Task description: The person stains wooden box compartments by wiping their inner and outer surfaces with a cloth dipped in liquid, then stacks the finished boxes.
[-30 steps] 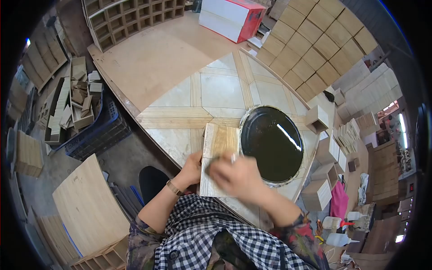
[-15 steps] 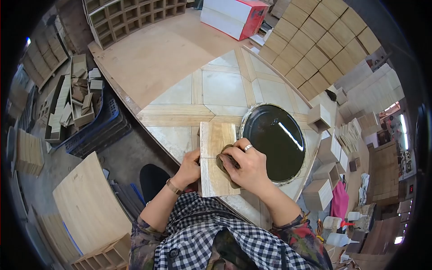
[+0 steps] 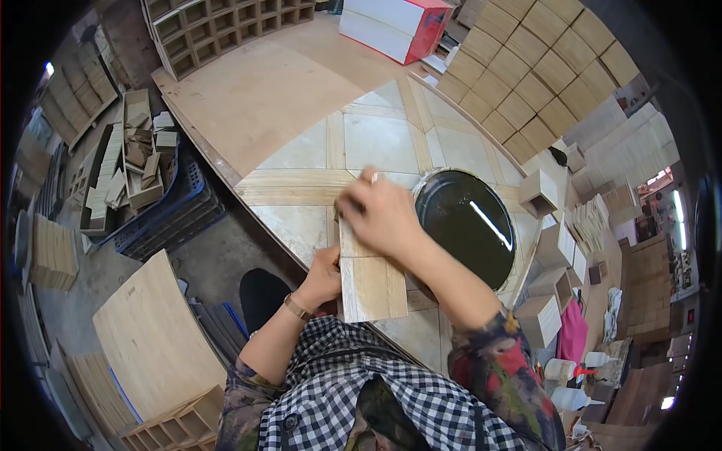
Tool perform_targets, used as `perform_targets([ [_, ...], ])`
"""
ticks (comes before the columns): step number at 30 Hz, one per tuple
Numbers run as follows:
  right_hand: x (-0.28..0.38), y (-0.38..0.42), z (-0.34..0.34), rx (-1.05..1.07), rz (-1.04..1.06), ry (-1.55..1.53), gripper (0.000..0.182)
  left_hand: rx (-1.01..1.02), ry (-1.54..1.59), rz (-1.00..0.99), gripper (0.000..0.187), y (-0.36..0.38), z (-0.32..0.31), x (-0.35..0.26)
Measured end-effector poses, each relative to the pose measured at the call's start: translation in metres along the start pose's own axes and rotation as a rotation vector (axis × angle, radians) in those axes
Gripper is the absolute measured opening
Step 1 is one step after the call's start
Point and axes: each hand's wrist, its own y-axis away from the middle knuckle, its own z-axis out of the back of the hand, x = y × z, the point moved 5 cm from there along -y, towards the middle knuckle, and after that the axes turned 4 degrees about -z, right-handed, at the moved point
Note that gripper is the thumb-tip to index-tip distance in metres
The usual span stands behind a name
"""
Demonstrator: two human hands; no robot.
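My left hand (image 3: 324, 274) grips the left side of a pale wooden piece (image 3: 374, 288), box-like, with a seam across its upper face. Over the far end of this piece, my right hand (image 3: 382, 218) is curled, somewhat blurred by motion. A brown rag, visible under its fingers a moment ago, is now mostly hidden by the hand. Just right of my right hand stands a round basin (image 3: 468, 229) of dark liquid with a light reflection across it. Beneath everything lies a tabletop with whitish tiles and wood-coloured strips (image 3: 293, 188).
Stacked wooden boxes (image 3: 538, 71) rise at the back right, with loose open boxes (image 3: 539, 194) along the right edge. A blue crate (image 3: 169, 214) and wood offcuts stand on the left floor. Squeeze bottles (image 3: 575, 398) lie lower right. A red-and-white carton (image 3: 395, 28) sits behind.
My right hand has slid away from me, from the middle of the wooden piece to its far end. My left hand keeps its grip. The view has shifted slightly.
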Motion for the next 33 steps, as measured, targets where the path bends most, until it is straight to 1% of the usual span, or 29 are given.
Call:
perform_targets([
  [1,0.016,0.019,0.003,0.079,0.073,-0.077,0.009,0.01,0.029,0.009,0.025,0.001,-0.001,0.004],
  [2,0.033,0.043,0.011,0.163,0.184,-0.087,0.009,-0.075,0.188,-0.085,0.028,0.004,-0.001,0.007],
  [3,0.048,0.066,0.02,0.235,0.218,-0.182,0.009,-0.048,0.134,-0.034,0.028,0.003,-0.002,0.006],
  [4,0.056,0.087,0.026,0.327,0.25,-0.21,0.011,-0.02,0.079,0.016,0.029,0.001,-0.002,-0.001],
  [5,0.056,0.096,0.035,0.346,0.231,-0.214,0.011,0.007,0.024,0.064,0.029,-0.001,-0.003,-0.005],
  [7,0.055,0.105,0.044,0.384,0.194,-0.228,0.011,0.007,-0.018,0.055,0.029,-0.001,-0.002,-0.005],
  [9,0.033,0.086,0.033,0.258,0.209,-0.014,0.01,0.009,-0.109,0.022,0.029,-0.002,-0.001,-0.004],
  [11,0.008,0.038,0.02,0.096,0.058,0.083,0.011,-0.001,-0.083,0.042,0.028,0.0,-0.001,-0.003],
  [13,-0.007,-0.007,0.001,-0.066,-0.004,0.102,0.013,-0.019,-0.028,0.05,0.027,-0.002,-0.002,-0.004],
  [16,0.006,-0.019,-0.015,-0.014,-0.001,0.041,0.012,-0.025,-0.001,0.001,0.026,0.001,-0.001,-0.002],
  [17,0.019,-0.005,-0.015,0.049,0.097,0.005,0.011,-0.02,0.006,-0.01,0.026,0.001,-0.002,0.0],
  [18,0.036,0.023,-0.008,0.114,0.193,-0.028,0.011,-0.264,0.13,-0.128,0.028,0.003,-0.003,-0.012],
  [20,0.066,0.078,0.01,0.283,0.325,-0.107,0.012,-0.099,0.084,0.023,0.029,0.002,-0.002,-0.005],
  [21,0.075,0.097,0.024,0.226,0.32,-0.177,0.014,-0.012,0.062,0.097,0.029,0.001,-0.003,-0.001],
  [22,0.076,0.11,0.035,0.168,0.315,-0.164,0.015,0.005,0.03,0.096,0.03,0.0,-0.004,-0.005],
  [25,0.038,0.104,0.048,0.147,0.101,-0.003,0.011,-0.022,0.021,0.027,0.033,0.0,-0.004,-0.005],
  [26,0.023,0.091,0.048,0.07,0.045,0.059,0.011,-0.074,0.07,0.011,0.03,-0.001,-0.005,-0.005],
  [27,0.005,0.072,0.047,-0.01,-0.009,0.125,0.011,-0.061,0.037,0.01,0.03,-0.001,-0.005,-0.006],
  [29,-0.023,0.036,0.033,-0.121,-0.071,0.155,0.013,-0.049,-0.027,-0.004,0.029,-0.003,-0.004,-0.012],
  [31,-0.035,0.005,0.017,-0.098,-0.133,0.142,0.013,-0.051,-0.009,0.005,0.029,-0.004,-0.004,-0.014],
  [33,-0.033,-0.001,0.011,-0.08,-0.18,0.122,0.011,-0.044,-0.008,0.013,0.03,-0.003,-0.003,-0.013],
])
